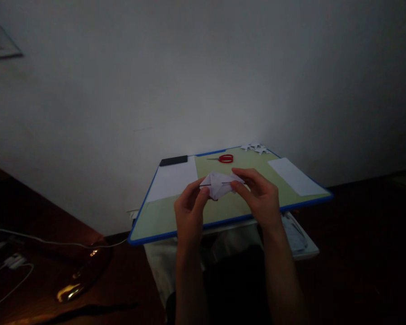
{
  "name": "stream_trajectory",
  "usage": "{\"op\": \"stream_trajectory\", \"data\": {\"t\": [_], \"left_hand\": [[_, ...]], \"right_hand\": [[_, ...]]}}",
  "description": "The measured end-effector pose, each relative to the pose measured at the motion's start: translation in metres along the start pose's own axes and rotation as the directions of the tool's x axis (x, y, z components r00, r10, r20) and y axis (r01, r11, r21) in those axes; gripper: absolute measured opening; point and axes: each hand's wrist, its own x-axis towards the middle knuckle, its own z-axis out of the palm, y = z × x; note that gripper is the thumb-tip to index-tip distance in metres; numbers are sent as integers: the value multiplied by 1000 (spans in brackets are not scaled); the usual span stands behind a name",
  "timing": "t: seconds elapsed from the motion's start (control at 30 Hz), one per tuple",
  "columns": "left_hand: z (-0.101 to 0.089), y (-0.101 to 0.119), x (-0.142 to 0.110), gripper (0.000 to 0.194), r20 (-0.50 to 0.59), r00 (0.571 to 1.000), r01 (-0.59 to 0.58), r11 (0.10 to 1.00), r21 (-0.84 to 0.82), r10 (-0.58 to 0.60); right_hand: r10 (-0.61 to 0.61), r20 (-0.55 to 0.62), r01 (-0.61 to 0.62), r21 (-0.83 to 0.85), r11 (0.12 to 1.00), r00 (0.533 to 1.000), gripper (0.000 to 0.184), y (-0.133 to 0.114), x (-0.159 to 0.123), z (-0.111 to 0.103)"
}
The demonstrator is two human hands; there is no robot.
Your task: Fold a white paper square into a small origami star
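Observation:
A folded white paper shape [218,184] hangs in the air above a green board with a blue rim [155,216]. My left hand [188,212] pinches its left corner between thumb and fingers. On the other side, my right hand [259,194] grips the right edge, fingers curled over the top. Both hands are closed on the paper.
On the board lie red-handled scissors [225,158], a white sheet [174,183] at the left, another white sheet [294,176] at the right, small white paper cutouts [256,147] at the far edge and a black phone [173,160]. White cables [37,241] run over the dark wooden furniture on the left.

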Motion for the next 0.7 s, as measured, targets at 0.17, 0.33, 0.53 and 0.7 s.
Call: {"op": "stream_trajectory", "data": {"t": [0.17, 0.33, 0.53, 0.7], "left_hand": [[3, 2, 2, 24, 3, 1000, 2, 999, -39, -2], [2, 3, 0, 21, 2, 1000, -2, 1000, 1, 2], [1, 3, 0, 22, 28, 1000, -12, 1000, 27, 12], [3, 4, -1, 25, 17, 1000, 0, 998, 59, -1]], "right_hand": [[8, -11, -8, -10, 1000, 1000, 25, 1, 1, -1], [27, -13, -28, -26, 999, 1000, 24, 0, 1, -1], [-23, -6, 23, -88, 996, 1000, 25, 5, 2, -1], [-36, 4, 36, -110, 993, 999, 25, 5, 1, -2]]}}
